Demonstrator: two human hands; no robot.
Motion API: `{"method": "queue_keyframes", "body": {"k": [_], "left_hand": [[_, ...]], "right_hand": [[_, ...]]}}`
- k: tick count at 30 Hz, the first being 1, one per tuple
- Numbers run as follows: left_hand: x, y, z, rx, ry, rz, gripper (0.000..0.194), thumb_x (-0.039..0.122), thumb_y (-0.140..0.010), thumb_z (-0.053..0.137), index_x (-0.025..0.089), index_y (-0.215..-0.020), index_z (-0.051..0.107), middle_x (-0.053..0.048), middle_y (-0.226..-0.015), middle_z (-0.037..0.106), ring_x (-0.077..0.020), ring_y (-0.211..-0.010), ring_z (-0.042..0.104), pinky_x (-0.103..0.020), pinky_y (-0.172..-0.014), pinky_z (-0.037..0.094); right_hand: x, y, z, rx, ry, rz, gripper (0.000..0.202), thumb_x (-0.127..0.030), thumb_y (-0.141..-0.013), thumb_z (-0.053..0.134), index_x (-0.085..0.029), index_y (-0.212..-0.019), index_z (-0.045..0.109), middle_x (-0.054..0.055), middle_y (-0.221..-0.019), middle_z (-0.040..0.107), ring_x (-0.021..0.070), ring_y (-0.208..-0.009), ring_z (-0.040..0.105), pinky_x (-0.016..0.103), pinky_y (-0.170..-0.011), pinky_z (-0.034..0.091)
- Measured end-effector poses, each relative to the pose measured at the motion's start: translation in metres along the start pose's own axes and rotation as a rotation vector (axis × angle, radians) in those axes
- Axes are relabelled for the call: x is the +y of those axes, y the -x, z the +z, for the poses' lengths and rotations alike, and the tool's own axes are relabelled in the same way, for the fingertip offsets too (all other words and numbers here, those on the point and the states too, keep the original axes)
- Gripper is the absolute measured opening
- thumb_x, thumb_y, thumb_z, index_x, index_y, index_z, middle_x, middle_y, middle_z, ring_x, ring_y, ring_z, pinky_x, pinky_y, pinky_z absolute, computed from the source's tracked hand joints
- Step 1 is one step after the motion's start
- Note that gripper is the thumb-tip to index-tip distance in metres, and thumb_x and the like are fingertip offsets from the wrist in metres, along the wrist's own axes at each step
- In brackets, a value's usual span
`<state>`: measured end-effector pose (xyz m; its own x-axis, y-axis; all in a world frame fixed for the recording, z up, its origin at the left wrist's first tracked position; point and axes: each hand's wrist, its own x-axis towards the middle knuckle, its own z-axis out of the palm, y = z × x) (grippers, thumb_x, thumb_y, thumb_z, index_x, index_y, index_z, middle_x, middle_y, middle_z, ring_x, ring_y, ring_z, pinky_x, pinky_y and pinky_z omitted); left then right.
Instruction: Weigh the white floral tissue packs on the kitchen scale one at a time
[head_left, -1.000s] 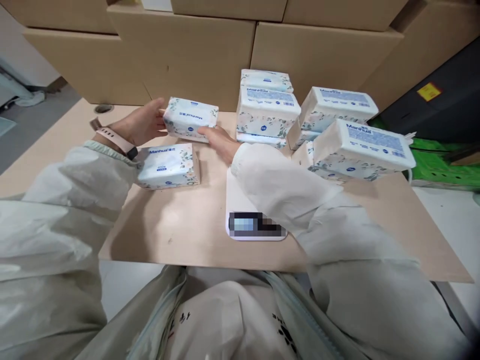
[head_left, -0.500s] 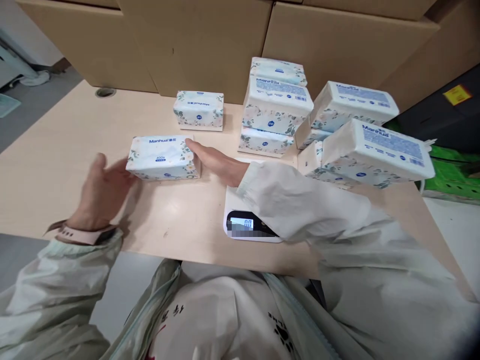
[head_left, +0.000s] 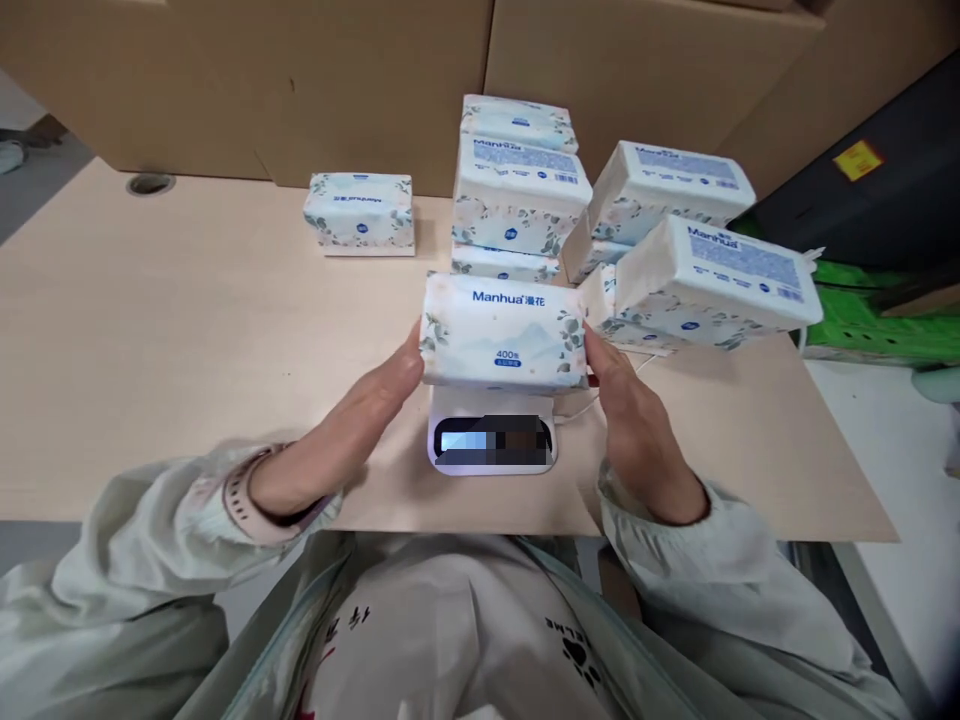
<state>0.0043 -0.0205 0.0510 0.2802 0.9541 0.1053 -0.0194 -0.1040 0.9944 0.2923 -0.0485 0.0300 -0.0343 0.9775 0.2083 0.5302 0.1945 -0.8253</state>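
Note:
A white, flower-printed tissue pack point(head_left: 504, 330) is held between my two hands over the small white digital scale point(head_left: 491, 472). My left hand point(head_left: 352, 420) presses against its left end, and my right hand point(head_left: 637, 420) grips the right end. The pack hides the scale's plate; whether it rests on the plate or hovers just above, I cannot tell. Below the pack the scale's display shows lit, its reading blurred out.
Behind the scale stand stacked tissue packs point(head_left: 521, 195); more stacked packs point(head_left: 720, 280) are at the right. A single pack point(head_left: 360, 215) sits at the back left. Cardboard boxes point(head_left: 375, 90) line the table's point(head_left: 150, 330) rear edge. A green crate point(head_left: 847, 310) is beyond the right side.
The tissue pack has moved from the table's left side to the right, over the scale. My left hand, open beside it before, now presses its left end. The view has shifted slightly.

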Motion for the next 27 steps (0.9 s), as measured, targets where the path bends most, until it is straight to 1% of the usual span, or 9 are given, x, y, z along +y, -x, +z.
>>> {"method": "queue_keyframes", "body": {"k": [2, 3, 5, 8, 11, 14, 17, 20, 27], "left_hand": [[-0.014, -0.004, 0.006, -0.171, 0.002, -0.127, 0.049, 0.067, -0.108, 0.055, 0.036, -0.14, 0.076, -0.005, -0.156, 0.067, -0.0328, -0.164, 0.045, -0.063, -0.137, 0.038], [-0.02, -0.006, 0.006, -0.179, -0.006, -0.164, 0.054, 0.069, -0.109, 0.051, 0.036, -0.144, 0.074, -0.005, -0.161, 0.063, -0.0323, -0.167, 0.041, -0.063, -0.139, 0.033], [-0.032, -0.01, 0.003, -0.033, -0.023, -0.133, 0.057, 0.07, -0.108, 0.052, 0.032, -0.145, 0.073, -0.005, -0.165, 0.06, -0.0334, -0.166, 0.042, -0.063, -0.14, 0.031], [-0.047, -0.017, -0.009, 0.238, 0.02, 0.005, 0.049, 0.061, -0.106, 0.06, 0.026, -0.133, 0.079, -0.009, -0.154, 0.069, -0.0337, -0.152, 0.06, -0.057, -0.132, 0.045], [-0.058, -0.025, -0.022, 0.429, 0.076, 0.071, 0.038, 0.054, -0.1, 0.063, 0.023, -0.106, 0.083, -0.01, -0.12, 0.082, -0.0307, -0.122, 0.077, -0.048, -0.111, 0.061], [-0.062, -0.03, -0.028, 0.524, 0.128, 0.087, 0.038, 0.056, -0.096, 0.064, 0.023, -0.088, 0.081, -0.008, -0.096, 0.081, -0.0273, -0.102, 0.078, -0.041, -0.094, 0.063], [-0.061, -0.03, -0.028, 0.527, 0.159, 0.108, 0.04, 0.057, -0.095, 0.065, 0.022, -0.081, 0.078, -0.008, -0.087, 0.077, -0.0266, -0.093, 0.076, -0.041, -0.09, 0.063], [-0.059, -0.028, -0.027, 0.503, 0.155, 0.114, 0.042, 0.056, -0.098, 0.063, 0.021, -0.08, 0.077, -0.009, -0.083, 0.075, -0.0269, -0.089, 0.075, -0.044, -0.092, 0.062], [-0.058, -0.027, -0.025, 0.482, 0.173, 0.085, 0.046, 0.058, -0.096, 0.067, 0.018, -0.078, 0.078, -0.011, -0.081, 0.077, -0.0255, -0.083, 0.076, -0.042, -0.086, 0.062]], "right_hand": [[0.02, 0.0, 0.002, 0.042, 0.026, 0.005, 0.063, -0.069, -0.11, 0.039, -0.037, -0.16, 0.06, 0.003, -0.166, 0.062, 0.031, -0.158, 0.055, 0.061, -0.136, 0.041], [0.028, -0.002, 0.003, 0.08, 0.022, -0.005, 0.063, -0.069, -0.109, 0.04, -0.034, -0.157, 0.064, 0.006, -0.162, 0.066, 0.032, -0.153, 0.06, 0.061, -0.132, 0.045], [0.042, -0.005, 0.005, 0.175, -0.018, -0.037, 0.06, -0.067, -0.109, 0.044, -0.032, -0.15, 0.07, 0.009, -0.149, 0.074, 0.0318, -0.134, 0.071, 0.058, -0.116, 0.057], [0.057, -0.009, 0.006, 0.339, -0.125, -0.06, 0.052, -0.062, -0.11, 0.044, -0.034, -0.139, 0.076, 0.009, -0.128, 0.081, 0.0269, -0.099, 0.074, 0.049, -0.088, 0.062], [0.062, -0.011, 0.006, 0.416, -0.208, -0.054, 0.048, -0.06, -0.11, 0.044, -0.033, -0.125, 0.081, 0.009, -0.115, 0.082, 0.0257, -0.087, 0.069, 0.045, -0.079, 0.057], [0.059, -0.012, 0.006, 0.447, -0.223, -0.03, 0.054, -0.061, -0.109, 0.039, -0.031, -0.109, 0.084, 0.009, -0.105, 0.08, 0.0249, -0.081, 0.068, 0.045, -0.075, 0.055], [0.055, -0.013, 0.007, 0.499, -0.213, -0.021, 0.062, -0.061, -0.11, 0.032, -0.033, -0.093, 0.084, 0.008, -0.098, 0.077, 0.0238, -0.076, 0.064, 0.046, -0.073, 0.053], [0.051, -0.014, 0.007, 0.521, -0.234, -0.022, 0.062, -0.059, -0.109, 0.033, -0.032, -0.082, 0.081, 0.009, -0.094, 0.075, 0.023, -0.07, 0.06, 0.045, -0.069, 0.049], [0.049, -0.017, 0.007, 0.545, -0.165, -0.022, 0.069, -0.062, -0.11, 0.024, -0.029, -0.073, 0.072, 0.009, -0.083, 0.069, 0.0213, -0.061, 0.053, 0.042, -0.061, 0.043]]}}
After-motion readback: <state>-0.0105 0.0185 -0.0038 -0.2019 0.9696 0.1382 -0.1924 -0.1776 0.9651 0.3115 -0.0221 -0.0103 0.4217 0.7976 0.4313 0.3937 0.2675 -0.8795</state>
